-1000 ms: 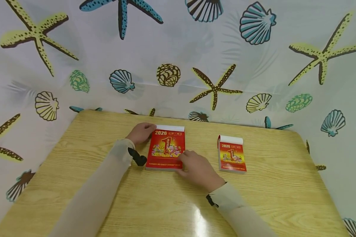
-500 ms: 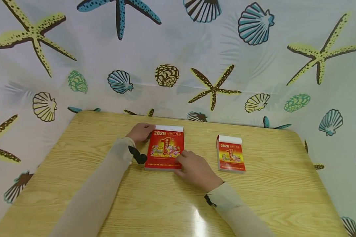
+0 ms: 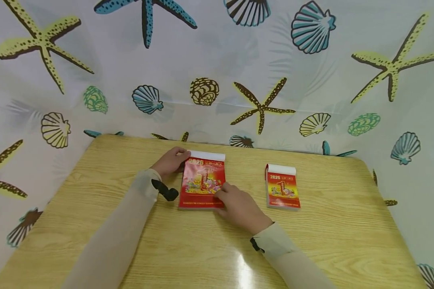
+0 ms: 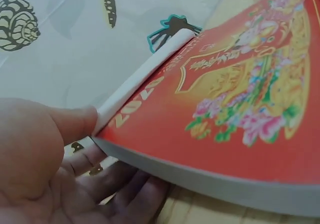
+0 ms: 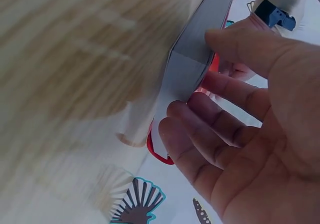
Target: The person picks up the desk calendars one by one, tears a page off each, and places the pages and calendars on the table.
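Note:
A thick red tear-off calendar marked 2026, with a white strip along its top, lies between my hands on the wooden table. My left hand grips its upper left corner. In the left wrist view, the left thumb presses on the end of the white strip, with the other fingers underneath. At the lower right corner, my right hand pinches the calendar. The right wrist view has the right thumb against the grey page edges and the index finger on the adjoining side; the other fingers are loosely bent.
To the right lies a smaller red 2026 calendar, also with a white top strip. The wood-grain table meets a cloth printed with shells and starfish at its back and sides.
The large calendar has tilted slightly, and a pale sheen now crosses its cover. Its bottom edge sits a little lower in the head view. Both hands keep their corners.

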A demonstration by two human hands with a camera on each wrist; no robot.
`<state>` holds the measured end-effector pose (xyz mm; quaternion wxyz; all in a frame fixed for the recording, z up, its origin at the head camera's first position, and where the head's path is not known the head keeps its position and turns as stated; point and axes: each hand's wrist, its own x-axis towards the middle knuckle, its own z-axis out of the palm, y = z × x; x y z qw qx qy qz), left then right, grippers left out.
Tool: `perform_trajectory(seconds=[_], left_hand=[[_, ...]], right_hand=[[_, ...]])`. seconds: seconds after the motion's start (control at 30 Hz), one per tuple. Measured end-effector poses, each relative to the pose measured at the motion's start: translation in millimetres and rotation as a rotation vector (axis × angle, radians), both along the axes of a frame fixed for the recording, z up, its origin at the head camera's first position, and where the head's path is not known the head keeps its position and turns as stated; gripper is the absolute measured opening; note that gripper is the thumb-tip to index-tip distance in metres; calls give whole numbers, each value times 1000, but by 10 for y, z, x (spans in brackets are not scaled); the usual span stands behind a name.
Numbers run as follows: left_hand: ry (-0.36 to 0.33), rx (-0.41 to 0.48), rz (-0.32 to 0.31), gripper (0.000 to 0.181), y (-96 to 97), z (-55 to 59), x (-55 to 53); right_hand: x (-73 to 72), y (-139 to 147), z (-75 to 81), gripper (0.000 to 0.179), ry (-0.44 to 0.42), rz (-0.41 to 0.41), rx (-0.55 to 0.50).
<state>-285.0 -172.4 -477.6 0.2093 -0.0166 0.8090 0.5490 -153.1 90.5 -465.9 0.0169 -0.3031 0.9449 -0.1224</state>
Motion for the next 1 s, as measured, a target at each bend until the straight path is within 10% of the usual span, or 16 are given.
perform_trajectory(seconds=[0.33, 1.0], left_hand=[[-43, 296, -11, 56, -22, 10, 145], [24, 573, -133, 53, 219, -139, 601]], right_hand=[[46, 37, -9, 34, 26, 12, -9], [197, 113, -15, 39, 100, 76, 29]])
